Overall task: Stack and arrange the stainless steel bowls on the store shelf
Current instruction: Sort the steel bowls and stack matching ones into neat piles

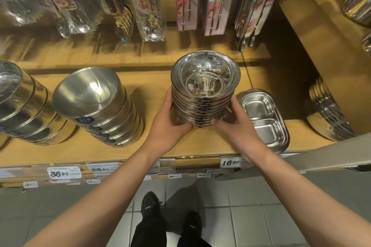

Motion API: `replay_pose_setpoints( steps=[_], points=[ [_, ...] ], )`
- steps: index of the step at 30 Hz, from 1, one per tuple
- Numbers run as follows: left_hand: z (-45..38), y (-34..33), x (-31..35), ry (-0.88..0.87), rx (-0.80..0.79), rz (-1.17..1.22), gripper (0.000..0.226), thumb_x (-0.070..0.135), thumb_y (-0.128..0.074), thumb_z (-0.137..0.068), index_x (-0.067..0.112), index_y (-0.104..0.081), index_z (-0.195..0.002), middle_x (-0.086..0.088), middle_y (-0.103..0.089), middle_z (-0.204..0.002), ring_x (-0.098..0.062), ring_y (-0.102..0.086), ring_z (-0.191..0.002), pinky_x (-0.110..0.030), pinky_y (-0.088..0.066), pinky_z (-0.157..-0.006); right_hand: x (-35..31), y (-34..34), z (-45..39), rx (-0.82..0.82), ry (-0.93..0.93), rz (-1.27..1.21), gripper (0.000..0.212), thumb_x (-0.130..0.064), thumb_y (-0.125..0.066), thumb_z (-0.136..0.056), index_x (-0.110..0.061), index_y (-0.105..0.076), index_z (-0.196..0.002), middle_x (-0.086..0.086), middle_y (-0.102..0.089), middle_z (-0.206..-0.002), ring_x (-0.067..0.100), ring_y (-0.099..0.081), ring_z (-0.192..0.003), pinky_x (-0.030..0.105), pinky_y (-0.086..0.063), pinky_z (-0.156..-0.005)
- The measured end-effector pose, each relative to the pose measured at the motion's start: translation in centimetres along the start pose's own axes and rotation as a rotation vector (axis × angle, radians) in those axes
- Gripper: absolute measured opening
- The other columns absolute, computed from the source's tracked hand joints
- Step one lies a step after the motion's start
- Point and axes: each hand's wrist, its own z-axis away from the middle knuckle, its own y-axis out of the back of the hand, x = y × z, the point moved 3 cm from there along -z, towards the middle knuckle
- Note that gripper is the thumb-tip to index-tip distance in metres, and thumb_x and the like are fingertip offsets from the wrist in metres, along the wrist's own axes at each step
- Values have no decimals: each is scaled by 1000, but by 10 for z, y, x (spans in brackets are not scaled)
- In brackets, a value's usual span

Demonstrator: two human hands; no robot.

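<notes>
Gripping a tall stack of shallow bowls point(204, 90) from both sides, the person holds it at the centre of the frame over the wooden shelf point(152, 94). The bowls are polished, mirror-bright steel with wide flat rims, nested closely so that only their edges show down the side of the stack; the top one reflects the hanging goods above. The left hand point(170, 122) curls round the stack's left side, its thumb pressed low against the front. The right hand point(234, 120) wraps the right side, its fingers clamped on the lower bowls and partly hidden behind them. Whether the bottom of the stack touches the shelf cannot be told.

Left of centre stands a leaning stack of deeper bowls point(94, 104) in brushed, matte steel, each with a dark label on its wall. Another bowl stack point(22, 102) is cut off by the left edge. Just beside the right hand lies a rectangular steel tray point(265, 118) with rounded corners, divided into two compartments, both holding nothing. At the right, a pile of round steel dishes point(327, 116) leans in shadow, partly covered by a grey bar. Packaged spoons and forks point(188, 0) hang along the top, their print blurred. Price tags point(64, 173) line the shelf's front edge.
</notes>
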Motion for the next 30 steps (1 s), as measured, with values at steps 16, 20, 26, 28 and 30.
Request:
replay_pose_setpoints(
  steps=[16,20,26,28,30],
  points=[
    [107,59,-12,227,63,-215,44,11,-81,-85,39,-66,-115,14,-67,-125,6,-62,-115,-18,-50,-100,5,-59,72,-4,-274,56,30,-15,-71,-92,-27,-60,-117,-6,-66,-122,5,-63,-113,28,-51,-100],
    [134,112,-23,379,303,-250,25,7,-75,-88,31,-74,-91,5,-78,-87,-2,-71,-84,-28,-57,-81,-16,-100,56,-180,-242,99,39,-22,-72,-93,-38,-54,-123,-13,-61,-129,-4,-58,-113,12,-49,-87],
    [116,167,-36,392,429,-253,62,9,-76,-87,22,-53,-143,15,-64,-122,-10,-63,-113,-4,-50,-66,-20,-157,16,-249,-191,165,94,-13,-79,-86,-24,-22,-160,0,-38,-158,14,-44,-136,32,-44,-109],
    [101,170,-36,309,326,-186,80,6,-80,-84,28,-43,-151,22,-57,-136,0,-56,-123,-6,-52,-80,-13,-173,7,-259,-158,203,104,-13,-81,-83,-27,-15,-162,-3,-29,-164,15,-35,-146,36,-42,-114],
    [90,169,-40,225,222,-136,75,2,-80,-83,38,-50,-141,31,-61,-131,8,-55,-125,-16,-52,-98,-6,-185,2,-265,-116,221,104,-13,-83,-80,-27,-20,-161,-4,-36,-162,14,-34,-147,43,-41,-115]
  ],
)
